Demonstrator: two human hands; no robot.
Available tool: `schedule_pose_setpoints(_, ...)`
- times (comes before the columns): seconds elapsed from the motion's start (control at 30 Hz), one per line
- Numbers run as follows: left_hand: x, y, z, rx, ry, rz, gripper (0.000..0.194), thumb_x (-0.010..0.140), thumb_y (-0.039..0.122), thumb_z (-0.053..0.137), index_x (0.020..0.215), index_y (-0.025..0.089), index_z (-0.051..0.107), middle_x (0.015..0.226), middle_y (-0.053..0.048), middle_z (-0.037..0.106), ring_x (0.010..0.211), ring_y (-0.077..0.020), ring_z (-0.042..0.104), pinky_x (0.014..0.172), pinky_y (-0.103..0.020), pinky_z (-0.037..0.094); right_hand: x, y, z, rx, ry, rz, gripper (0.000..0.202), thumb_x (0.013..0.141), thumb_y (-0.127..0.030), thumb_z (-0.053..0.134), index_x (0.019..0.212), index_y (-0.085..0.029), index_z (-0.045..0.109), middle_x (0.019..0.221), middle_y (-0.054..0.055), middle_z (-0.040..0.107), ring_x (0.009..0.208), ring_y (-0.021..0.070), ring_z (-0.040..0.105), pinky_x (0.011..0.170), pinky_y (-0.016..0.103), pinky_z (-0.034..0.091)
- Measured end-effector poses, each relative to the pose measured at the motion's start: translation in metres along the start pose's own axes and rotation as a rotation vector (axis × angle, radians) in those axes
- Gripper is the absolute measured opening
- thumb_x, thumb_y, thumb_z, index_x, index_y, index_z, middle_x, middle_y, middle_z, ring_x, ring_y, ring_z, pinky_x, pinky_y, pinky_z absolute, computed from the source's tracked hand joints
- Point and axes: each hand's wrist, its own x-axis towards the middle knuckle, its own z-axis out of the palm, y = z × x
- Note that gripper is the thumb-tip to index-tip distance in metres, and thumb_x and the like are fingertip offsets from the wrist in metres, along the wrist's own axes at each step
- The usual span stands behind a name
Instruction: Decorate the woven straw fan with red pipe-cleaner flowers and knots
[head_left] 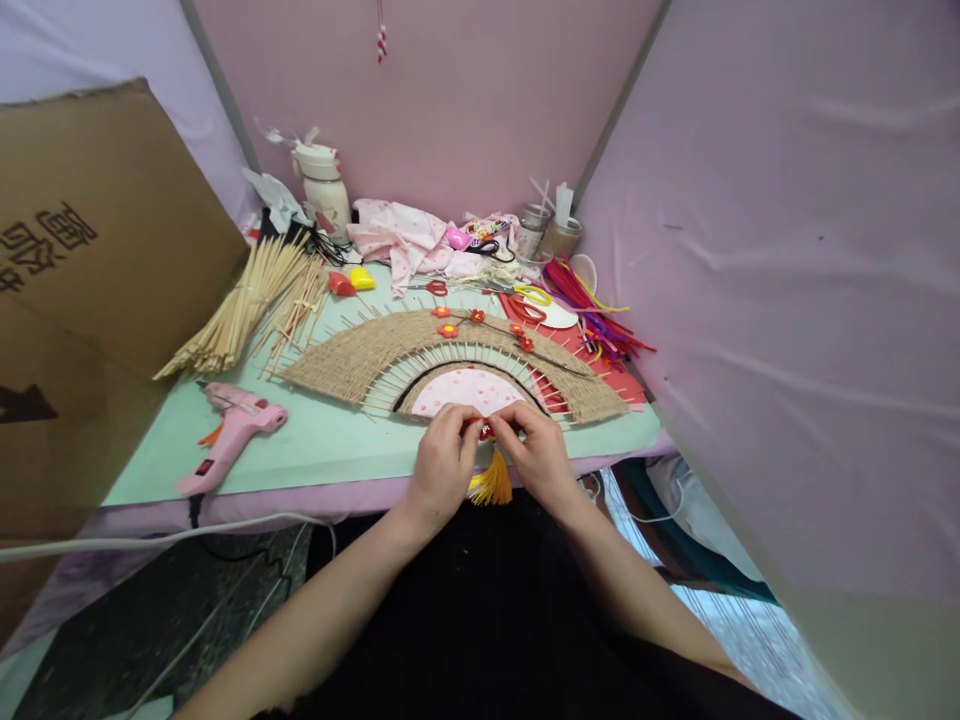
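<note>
L hand point(444, 462) & R hand point(538, 458) pinched red piece point(486, 430) btwn them, tassel point(493, 482) below; fan point(337, 352) lay just beyond, long axis L-R, hands abt equally nr

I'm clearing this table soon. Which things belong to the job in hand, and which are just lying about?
Seem to belong:
red piece, pinched by left hand and right hand
tassel, just below it
fan, just beyond the hands
glue gun, probably, though untouched
sticks, probably: similar ones jut from the fan

Probably just lying about:
bottle, at the back
box, standing at left
</note>
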Motion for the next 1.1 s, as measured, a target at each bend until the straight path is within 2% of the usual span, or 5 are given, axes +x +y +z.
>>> schedule_pose_setpoints(0.2, 0.002, -0.002, 0.000, 0.000, 0.005, 0.023, 0.011, 0.087, 0.021, 0.047, 0.084, 0.019, 0.058, 0.084, -0.006, 0.061, 0.083, -0.0183, 0.056, 0.079, -0.031, 0.043, 0.001, 0.000, 0.003, -0.108, 0.038, -0.069, 0.020, 0.088, -0.028, 0.050, 0.071, -0.019, 0.058, 0.070, 0.002, 0.059, 0.068, 0.0148, 0.054, 0.065, 0.027, 0.040)
schedule_pose_setpoints(0.57, 0.024, -0.001, -0.002, -0.609, 0.000, -0.446, 0.019, 0.075, 0.032, 0.065, 0.084, 0.015, 0.066, 0.083, -0.005, 0.069, 0.073, -0.0164, 0.065, 0.074, -0.032, 0.054, 0.021, -0.004, 0.000, -0.026, 0.108, -0.033, 0.021, 0.086, -0.032, 0.052, 0.072, -0.020, 0.061, 0.072, 0.002, 0.062, 0.068, 0.0154, 0.056, 0.065, 0.027, 0.041)
schedule_pose_setpoints(0.7, 0.024, -0.001, -0.007, -0.523, 0.007, -0.403, 0.019, 0.077, 0.031, 0.062, 0.085, 0.016, 0.070, 0.083, -0.005, 0.071, 0.071, -0.0169, 0.066, 0.072, -0.032, 0.053, 0.022, -0.008, -0.004, -0.053, 0.055, -0.049, 0.021, 0.084, -0.031, 0.053, 0.070, -0.019, 0.062, 0.069, 0.002, 0.062, 0.063, 0.0146, 0.054, 0.062, 0.027, 0.041)
schedule_pose_setpoints(0.93, 0.025, 0.002, -0.017, -0.171, -0.009, -0.119, 0.011, 0.077, 0.024, 0.061, 0.080, 0.021, 0.072, 0.083, -0.005, 0.072, 0.080, -0.0190, 0.064, 0.081, -0.033, 0.049, 0.025, -0.008, -0.004, -0.129, 0.010, -0.079, 0.020, 0.081, -0.023, 0.053, 0.062, -0.019, 0.057, 0.063, 0.001, 0.057, 0.061, 0.0137, 0.051, 0.059, 0.026, 0.037)
schedule_pose_setpoints(1.1, 0.031, 0.003, -0.014, -0.598, -0.019, -0.451, 0.029, 0.078, 0.039, 0.060, 0.095, 0.015, 0.066, 0.081, -0.007, 0.071, 0.067, -0.0180, 0.067, 0.071, -0.035, 0.055, 0.030, -0.002, -0.003, -0.040, 0.114, -0.002, 0.025, 0.084, -0.033, 0.052, 0.066, -0.018, 0.062, 0.063, 0.001, 0.059, 0.061, 0.0140, 0.051, 0.059, 0.026, 0.038)
